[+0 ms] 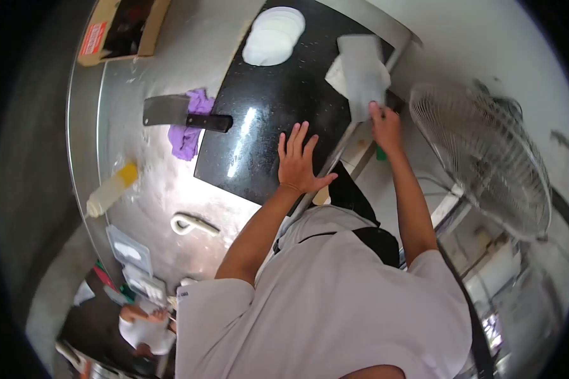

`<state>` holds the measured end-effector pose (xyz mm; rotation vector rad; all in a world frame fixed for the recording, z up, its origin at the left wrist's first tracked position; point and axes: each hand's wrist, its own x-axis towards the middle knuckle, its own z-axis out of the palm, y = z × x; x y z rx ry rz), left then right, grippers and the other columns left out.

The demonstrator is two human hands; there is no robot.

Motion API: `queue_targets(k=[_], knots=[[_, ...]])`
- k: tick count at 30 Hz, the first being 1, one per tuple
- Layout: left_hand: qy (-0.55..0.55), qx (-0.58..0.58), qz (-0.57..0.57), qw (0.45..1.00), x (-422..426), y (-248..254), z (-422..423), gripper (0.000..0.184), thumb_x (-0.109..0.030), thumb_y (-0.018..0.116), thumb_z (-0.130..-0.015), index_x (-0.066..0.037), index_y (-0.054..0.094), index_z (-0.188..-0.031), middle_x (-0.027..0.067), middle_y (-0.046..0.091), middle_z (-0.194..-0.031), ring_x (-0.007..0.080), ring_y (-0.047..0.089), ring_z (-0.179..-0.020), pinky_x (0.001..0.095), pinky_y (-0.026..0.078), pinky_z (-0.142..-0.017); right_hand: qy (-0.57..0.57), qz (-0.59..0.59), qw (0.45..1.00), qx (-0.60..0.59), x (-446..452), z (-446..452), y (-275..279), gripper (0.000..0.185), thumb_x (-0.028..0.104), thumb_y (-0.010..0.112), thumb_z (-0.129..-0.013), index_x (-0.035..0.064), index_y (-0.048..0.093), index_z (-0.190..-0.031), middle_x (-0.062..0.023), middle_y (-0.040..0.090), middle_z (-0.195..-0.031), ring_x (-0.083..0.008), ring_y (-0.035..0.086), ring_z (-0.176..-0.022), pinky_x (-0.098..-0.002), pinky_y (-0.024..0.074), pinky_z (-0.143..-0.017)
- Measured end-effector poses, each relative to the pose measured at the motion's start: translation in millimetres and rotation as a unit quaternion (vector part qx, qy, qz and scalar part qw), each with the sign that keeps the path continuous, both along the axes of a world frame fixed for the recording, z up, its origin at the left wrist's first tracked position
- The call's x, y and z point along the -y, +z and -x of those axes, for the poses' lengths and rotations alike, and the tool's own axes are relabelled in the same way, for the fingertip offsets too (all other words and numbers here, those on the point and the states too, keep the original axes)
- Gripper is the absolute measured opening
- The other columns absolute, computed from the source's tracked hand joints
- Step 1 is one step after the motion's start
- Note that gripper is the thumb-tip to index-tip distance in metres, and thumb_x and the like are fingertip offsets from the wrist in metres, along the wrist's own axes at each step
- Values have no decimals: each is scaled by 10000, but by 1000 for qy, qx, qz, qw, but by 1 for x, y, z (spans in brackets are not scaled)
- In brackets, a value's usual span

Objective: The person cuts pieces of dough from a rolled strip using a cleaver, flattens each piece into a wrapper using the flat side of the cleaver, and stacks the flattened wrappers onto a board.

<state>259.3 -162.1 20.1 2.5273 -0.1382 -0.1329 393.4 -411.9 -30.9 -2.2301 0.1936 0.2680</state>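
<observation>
My left hand (299, 163) is flat on the black board (234, 151), its fingers spread and nothing in it. At the board's right edge, my right hand (384, 126) is closed around the near end of a broad, flat grey cleaver-like blade (363, 69). The blade is blurred, and my fingers hide its handle. Under it, a white cloth or sheet-like piece (337, 77) shows at both sides; I cannot tell which it is. Thin white rounds (273, 36) lie overlapped at the board's far end.
Left of the board, a cleaver (167, 110) rests on a purple cloth (184, 142). Nearby are a yellow-capped bottle (112, 189), a cream looped tool (195, 224), plastic containers (129, 249) and a cardboard box (91, 38). A fan (480, 151) stands right; another person (146, 325) is lower left.
</observation>
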Motion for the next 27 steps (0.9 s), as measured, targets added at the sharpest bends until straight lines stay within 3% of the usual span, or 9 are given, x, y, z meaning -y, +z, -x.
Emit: queue_targets(k=[7, 12, 15, 16, 18, 20, 21, 23, 27], knots=[[4, 122, 41, 992, -6, 6, 4, 850, -571, 791, -707, -35, 545, -1319, 213, 374, -1598, 381, 316, -1498, 606, 152, -1203, -89, -92, 985, -112, -19, 73, 89, 583, 542, 656, -981, 8, 570, -762, -75, 569, -589, -163, 550, -481, -351, 442, -475], [156, 173, 322, 917, -23, 0, -44, 707, -388, 735, -862, 28, 482, -1375, 222, 509, -1432, 389, 537, -1269, 514, 343, -1103, -137, -86, 983, -89, -1, 170, 105, 588, 543, 654, -982, 26, 534, -731, -68, 564, -585, -158, 546, -480, -339, 423, -449], [259, 131, 182, 939, -24, 30, -46, 773, -443, 681, -932, 52, 399, -1455, 251, 487, -1442, 402, 516, -1289, 524, 341, -1106, -118, -84, 981, -130, 16, 225, 78, 579, 545, 649, -984, 23, 563, -749, -73, 568, -594, -157, 548, -478, -331, 419, -447], [171, 260, 45, 949, -9, 3, -23, 827, -434, 684, -912, 51, 358, -1496, 281, 381, -1533, 444, 362, -1422, 563, 292, -1143, -135, -83, 977, -142, 18, 235, 68, 581, 540, 656, -979, 7, 583, -760, -80, 571, -592, -172, 558, -490, -345, 440, -479], [-41, 149, -82, 985, -11, 6, 15, 842, -428, 671, -914, 66, 336, -1508, 317, 282, -1590, 457, 253, -1490, 585, 223, -1195, -157, -90, 968, -173, 12, 264, 64, 583, 535, 663, -974, -8, 602, -770, -87, 574, -590, -187, 567, -502, -359, 460, -511], [155, 204, 47, 965, -23, -29, -9, 838, -391, 671, -902, 91, 331, -1497, 334, 283, -1582, 445, 251, -1500, 582, 197, -1217, -70, 0, 981, -183, 10, 255, 75, 585, 546, 686, -949, -27, 665, -835, -141, 633, -662, -238, 628, -620, -395, 515, -646], [241, 209, 283, 905, -33, -13, -26, 855, -361, 679, -883, 116, 320, -1495, 335, 264, -1595, 435, 227, -1522, 572, 183, -1225, -72, -5, 980, -187, 3, 262, 75, 585, 546, 686, -949, -27, 665, -835, -141, 633, -662, -238, 628, -620, -395, 515, -646], [220, 201, 260, 919, -41, 16, -33, 860, -369, 668, -883, 126, 319, -1493, 328, 261, -1601, 435, 219, -1529, 576, 174, -1227, 60, -47, 996, -47, -11, 250, 69, 574, 563, 699, -923, -9, 707, -882, -205, 701, -811, -308, 691, -798, -433, 530, -768], [9, 80, -99, 992, -24, -1, 44, 1004, -681, 662, -806, -52, 391, -1539, 234, 229, -1661, 420, 120, -1568, 763, 53, -1154, 228, -100, 964, -89, -49, 222, 29, 537, 553, 711, -910, 19, 733, -967, -242, 724, -976, -371, 710, -946, -464, 539, -832]])
